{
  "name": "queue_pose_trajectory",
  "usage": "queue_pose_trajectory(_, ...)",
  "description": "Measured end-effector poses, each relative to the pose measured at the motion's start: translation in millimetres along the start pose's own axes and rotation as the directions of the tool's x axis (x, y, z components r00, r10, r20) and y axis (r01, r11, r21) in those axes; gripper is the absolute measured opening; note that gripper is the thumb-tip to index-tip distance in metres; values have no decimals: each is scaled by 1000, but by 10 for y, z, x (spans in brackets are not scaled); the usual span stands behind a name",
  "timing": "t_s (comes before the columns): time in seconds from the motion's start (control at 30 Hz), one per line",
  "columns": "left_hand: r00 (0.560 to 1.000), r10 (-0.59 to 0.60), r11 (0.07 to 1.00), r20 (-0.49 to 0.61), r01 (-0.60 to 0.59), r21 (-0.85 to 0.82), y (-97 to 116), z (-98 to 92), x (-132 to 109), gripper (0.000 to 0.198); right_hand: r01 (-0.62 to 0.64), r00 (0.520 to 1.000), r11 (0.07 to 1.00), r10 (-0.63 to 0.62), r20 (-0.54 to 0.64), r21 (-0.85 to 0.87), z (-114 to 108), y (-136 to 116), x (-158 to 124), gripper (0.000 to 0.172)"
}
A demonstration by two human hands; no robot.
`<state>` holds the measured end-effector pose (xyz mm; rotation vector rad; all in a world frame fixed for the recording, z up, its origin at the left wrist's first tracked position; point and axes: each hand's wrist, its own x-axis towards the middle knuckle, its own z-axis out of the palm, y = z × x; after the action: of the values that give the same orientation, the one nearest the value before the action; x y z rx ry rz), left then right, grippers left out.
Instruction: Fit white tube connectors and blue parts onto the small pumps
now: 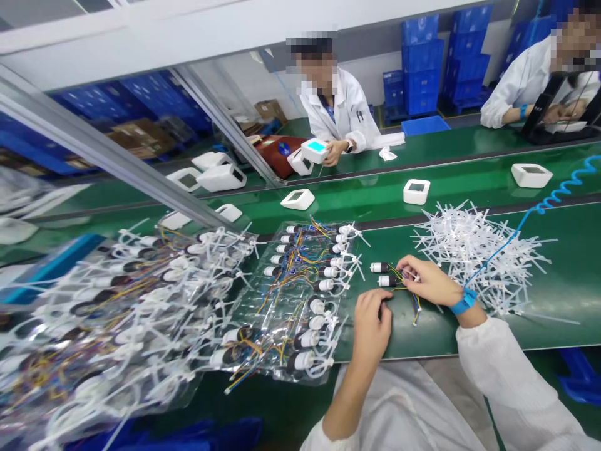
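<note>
Motors (384, 274) on belt (554, 313); right hand (429, 280) palm-down, wrist angled inward, pinching wires (416, 307); left hand (372, 321) curled beside, grip unclear.

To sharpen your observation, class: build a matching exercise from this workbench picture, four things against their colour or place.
Things:
1 cable ties
2 wrist strap
3 wired motors
4 coiled hose

Descriptions:
A blue, around the right wrist
B white, in a loose heap
C blue, spiralling in from the right edge
D at the fingertips of the right hand

Pairs: 1-B, 2-A, 3-D, 4-C
</note>
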<state>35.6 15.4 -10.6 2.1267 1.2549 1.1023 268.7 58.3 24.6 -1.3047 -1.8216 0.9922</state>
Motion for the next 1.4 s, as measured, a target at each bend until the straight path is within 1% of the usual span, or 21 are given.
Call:
queue_pose_trajectory(0.1,999,-40,999,-26,41,29,20,9,2,14,-32,997,973,47,-58,227,-2,14,9,31)
queue_pose_trajectory(0.2,997,-62,996,-45,64,62,30,21,-5,7,-55,991,895,102,-83,443,-6,19,18,33)
queue_pose_trajectory(0.27,995,-65,993,-70,71,89,31,23,-11,6,-59,983,847,142,-119,528,-12,19,27,34)
queue_pose_trajectory(0.37,991,-69,988,-117,85,133,38,12,-8,7,-36,959,799,197,-205,600,-26,16,40,34)
queue_pose_trajectory(0.43,987,-55,982,-151,81,171,53,-4,-3,6,-12,945,779,214,-248,627,-34,8,43,34)
queue_pose_trajectory(0.47,986,-35,980,-163,66,187,65,-14,-2,8,-9,943,770,219,-252,638,-35,0,42,34)
queue_pose_trajectory(0.53,987,42,983,-158,-13,185,93,-33,-2,14,-25,947,758,228,-227,652,-30,-26,35,35)
queue_pose_trajectory(0.57,987,97,985,-130,-76,158,109,-41,-4,18,-39,951,754,229,-207,656,-25,-42,30,36)
queue_pose_trajectory(0.63,978,204,976,-34,-201,85,142,-50,-5,26,-55,958,754,224,-178,655,-13,-77,19,37)
queue_pose_trajectory(0.7,965,252,965,77,-257,54,173,-52,0,34,-63,965,766,211,-157,640,-2,-102,11,36)
queue_pose_trajectory(0.77,965,215,969,150,-229,88,195,-50,9,43,-85,970,787,205,-129,611,2,-107,7,32)
queue_pose_trajectory(0.83,976,146,978,164,-167,122,205,-52,15,49,-113,974,811,204,-96,573,-2,-94,7,30)
queue_pose_trajectory(0.87,980,121,982,156,-142,126,204,-55,15,48,-124,975,821,204,-84,557,-5,-86,7,30)
queue_pose_trajectory(0.93,985,109,986,135,-125,112,193,-65,8,36,-138,976,829,208,-71,543,-10,-75,5,30)
queue_pose_trajectory(1.0,984,140,986,113,-149,76,179,-81,0,21,-146,974,822,218,-66,550,-8,-78,-2,30)
queue_pose_trajectory(1.03,982,159,985,103,-165,50,173,-90,-1,19,-149,973,817,220,-63,557,-3,-84,-7,31)
queue_pose_trajectory(1.13,983,174,984,65,-170,-52,165,-124,5,27,-153,972,792,230,-57,592,15,-101,-18,34)
queue_pose_trajectory(1.23,995,102,984,12,-99,-145,158,-148,16,27,-135,970,755,231,-68,641,19,-108,-19,40)
queue_pose_trajectory(1.33,999,48,988,9,-46,-150,139,-141,24,26,-92,978,754,192,-84,651,2,-134,-23,41)
queue_pose_trajectory(1.4,999,34,992,28,-31,-120,122,-124,28,31,-84,987,769,149,-51,634,-13,-167,-31,41)
